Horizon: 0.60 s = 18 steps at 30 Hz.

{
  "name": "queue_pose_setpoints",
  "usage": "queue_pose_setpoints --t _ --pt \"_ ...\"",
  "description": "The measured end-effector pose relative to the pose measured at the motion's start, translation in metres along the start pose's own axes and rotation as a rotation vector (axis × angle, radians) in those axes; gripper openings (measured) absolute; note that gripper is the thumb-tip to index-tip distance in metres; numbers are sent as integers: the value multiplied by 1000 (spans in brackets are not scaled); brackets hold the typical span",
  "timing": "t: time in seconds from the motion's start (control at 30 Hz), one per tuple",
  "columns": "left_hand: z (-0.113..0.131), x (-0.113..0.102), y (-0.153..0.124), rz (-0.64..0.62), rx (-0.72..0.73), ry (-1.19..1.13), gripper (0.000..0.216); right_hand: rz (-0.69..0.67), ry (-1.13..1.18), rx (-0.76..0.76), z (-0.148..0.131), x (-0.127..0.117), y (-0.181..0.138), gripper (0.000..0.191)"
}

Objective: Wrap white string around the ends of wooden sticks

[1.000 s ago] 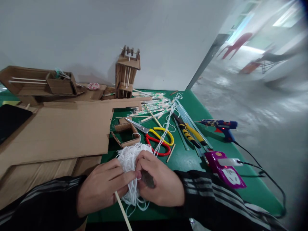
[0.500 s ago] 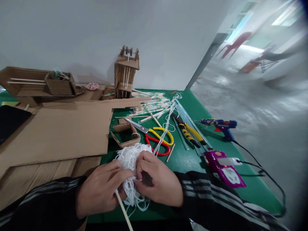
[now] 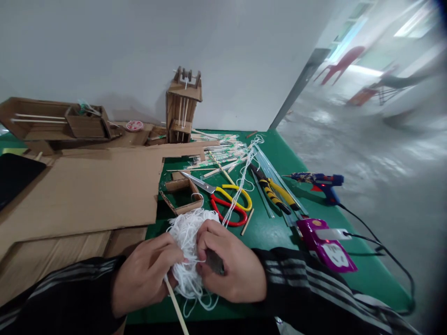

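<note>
Both hands meet on the tangled string (image 3: 186, 232): left hand (image 3: 143, 274) grasping string and stick (image 3: 175, 307), right hand (image 3: 232, 265) fingers pinching a strand.

No text, number or brand can be read anywhere in this view. The purple, glossy, flat object (image 3: 326, 247) at the near right of the green desk (image 3: 363, 274) bears a white patch with dark marks, and a small yellowish spot at its far end, but they are too blurred to make out as letters. The small round red-and-white disc (image 3: 134, 125) at the far left, near the white wall, shows a pattern that is too small to tell. The blue hot-glue gun (image 3: 319, 182) at the right has a patterned barrel, and no wording on it can be read.
</note>
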<state>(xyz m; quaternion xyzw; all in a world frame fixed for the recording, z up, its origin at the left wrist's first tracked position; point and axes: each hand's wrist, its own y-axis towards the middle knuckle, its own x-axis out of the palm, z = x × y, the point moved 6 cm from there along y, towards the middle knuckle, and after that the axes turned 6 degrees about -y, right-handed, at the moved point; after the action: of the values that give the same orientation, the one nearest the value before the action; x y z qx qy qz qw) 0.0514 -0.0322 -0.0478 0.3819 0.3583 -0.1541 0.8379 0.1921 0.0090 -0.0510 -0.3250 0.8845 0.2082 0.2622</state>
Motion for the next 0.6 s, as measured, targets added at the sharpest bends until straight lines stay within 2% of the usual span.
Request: queue_pose_setpoints --t 0.17,0.33,0.5,0.6 --pt "-4 1 -9 29 -20 -13 22 1 19 -10 -4 -1 1 14" --pt "-1 2 -8 -3 47 47 16 55 46 11 -3 -2 1 16" --pt "8 0 -5 -30 171 127 28 86 63 50 0 -1 1 22" --pt "8 0 -4 -34 162 117 31 92 60 57 -2 -2 0 27"
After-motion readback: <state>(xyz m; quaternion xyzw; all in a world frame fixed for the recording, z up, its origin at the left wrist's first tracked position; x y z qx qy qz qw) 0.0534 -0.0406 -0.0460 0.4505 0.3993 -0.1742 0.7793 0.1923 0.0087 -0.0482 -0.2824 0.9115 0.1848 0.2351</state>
